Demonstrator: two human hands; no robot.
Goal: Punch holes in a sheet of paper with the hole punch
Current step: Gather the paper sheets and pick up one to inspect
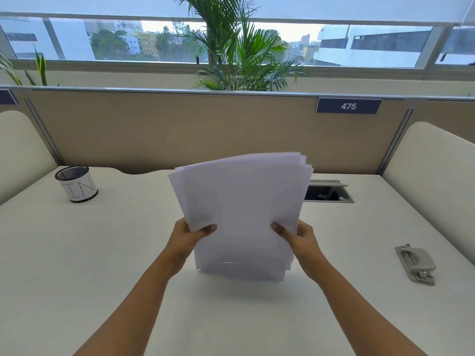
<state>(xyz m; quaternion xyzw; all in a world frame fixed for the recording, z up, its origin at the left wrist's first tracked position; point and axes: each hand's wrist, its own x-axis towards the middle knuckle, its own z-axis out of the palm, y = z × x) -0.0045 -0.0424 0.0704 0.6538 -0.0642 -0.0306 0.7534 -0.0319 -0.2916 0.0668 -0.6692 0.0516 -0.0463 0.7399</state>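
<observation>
At far left a round black mesh pen cup [76,183] with a white band stands on the smooth cream desk [102,253]. The left hand [189,238] pinches the left edge of a loose stack of white paper [244,201], thumb in front, fingers hidden behind. The right hand [299,238] pinches the right edge likewise. The sheets stand upright, long axis vertical, fanned on top. Well apart at right, the grey metal hole punch [415,265] lies flat, long axis running away from the person.
</observation>
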